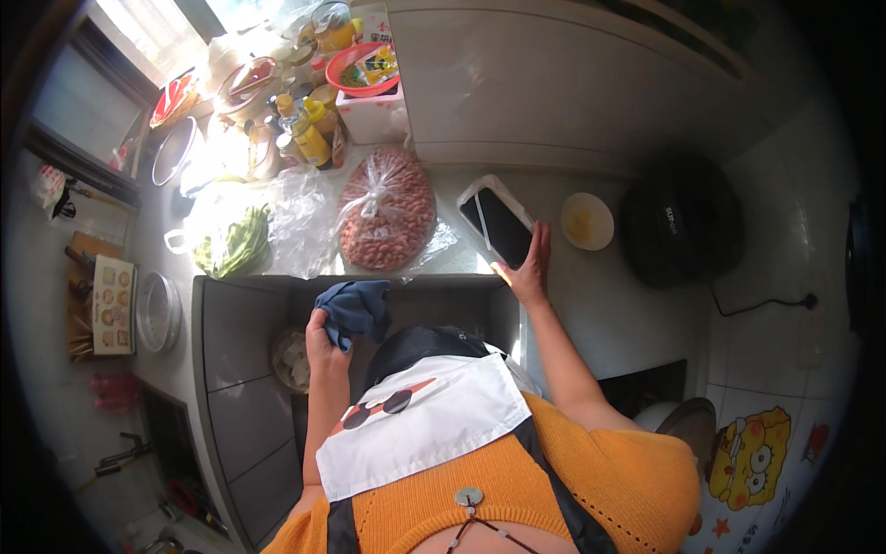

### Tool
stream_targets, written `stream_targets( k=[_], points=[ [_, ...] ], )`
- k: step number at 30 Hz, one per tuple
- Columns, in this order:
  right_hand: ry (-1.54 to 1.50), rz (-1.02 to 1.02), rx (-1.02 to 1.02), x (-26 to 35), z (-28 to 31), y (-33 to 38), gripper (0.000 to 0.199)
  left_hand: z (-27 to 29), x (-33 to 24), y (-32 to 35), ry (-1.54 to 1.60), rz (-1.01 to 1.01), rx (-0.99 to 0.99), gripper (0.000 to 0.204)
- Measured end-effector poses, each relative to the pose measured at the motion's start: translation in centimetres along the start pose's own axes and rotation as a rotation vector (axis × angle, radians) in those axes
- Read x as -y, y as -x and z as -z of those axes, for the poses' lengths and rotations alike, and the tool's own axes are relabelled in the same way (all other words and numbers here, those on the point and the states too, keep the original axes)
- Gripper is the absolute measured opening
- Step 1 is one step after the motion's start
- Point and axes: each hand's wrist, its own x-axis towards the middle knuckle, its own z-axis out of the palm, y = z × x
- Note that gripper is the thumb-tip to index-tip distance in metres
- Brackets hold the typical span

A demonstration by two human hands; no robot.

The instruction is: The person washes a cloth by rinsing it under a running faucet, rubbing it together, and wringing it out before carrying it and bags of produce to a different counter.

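Note:
My left hand (321, 343) grips a crumpled blue cloth (356, 310) in front of the counter's edge. Over on the right, my right hand (530, 270) has its thumb and fingers around the near end of a black-screened phone (503, 229) with a pale, clear-looking case. The phone is at the counter, left of a small white bowl (588, 222) with something yellow inside. Between the two hands, farther back, sits a knotted clear bag of reddish-brown peanuts (386, 212). Beside it lie a crumpled clear plastic bag (303, 217) and a bag of green pods (233, 238).
A black rounded appliance (681, 220) with a cord stands at the right. Bottles (309, 138) and a red basket (363, 72) crowd the back left. A clear round container (159, 312) and a knife block (113, 305) are at the left. Below the counter is a bin (292, 360).

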Motion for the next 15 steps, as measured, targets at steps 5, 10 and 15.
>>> stream_targets(
  k=[5,10,15],
  points=[
    [0.039,-0.022,0.001,0.3,-0.6,-1.6,0.101,0.0,-0.2,0.7,0.014,0.003,-0.083,0.025],
    [0.073,-0.042,0.011,-0.7,-1.0,-2.8,0.101,0.2,0.1,0.1,0.034,0.005,-0.036,0.025],
    [0.116,-0.085,0.081,0.4,-0.6,-3.2,0.097,0.2,0.7,-0.3,0.056,0.004,-0.041,0.025]
  ],
)
